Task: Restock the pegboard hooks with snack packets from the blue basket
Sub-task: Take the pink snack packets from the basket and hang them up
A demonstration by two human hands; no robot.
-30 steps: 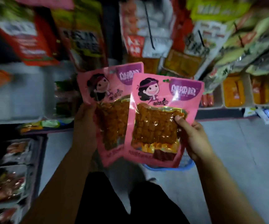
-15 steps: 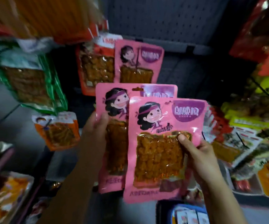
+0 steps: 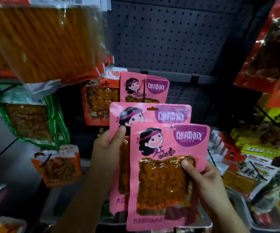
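Two glossy pink snack packets stand upright before the pegboard [image 3: 178, 39], long axes vertical and printed fronts facing the camera. The front packet [image 3: 166, 179] overlaps the lower right of the rear packet [image 3: 151, 113]. Each is a flat rectangular plastic pouch with a cartoon face, a purple label at the upper right and a clear window showing lumpy orange-brown pieces; the rear one has a hang slot at its top edge. The right hand [image 3: 208, 187] pinches the front packet's right edge, thumb on the window. The left hand [image 3: 107, 148] pinches the rear packet's left edge, thumb over the cartoon hair. Just above them, matching pink packets [image 3: 144, 88] hang on a hook, with an orange packet [image 3: 100, 101] to their left and a green-edged bag [image 3: 33, 121] further left.
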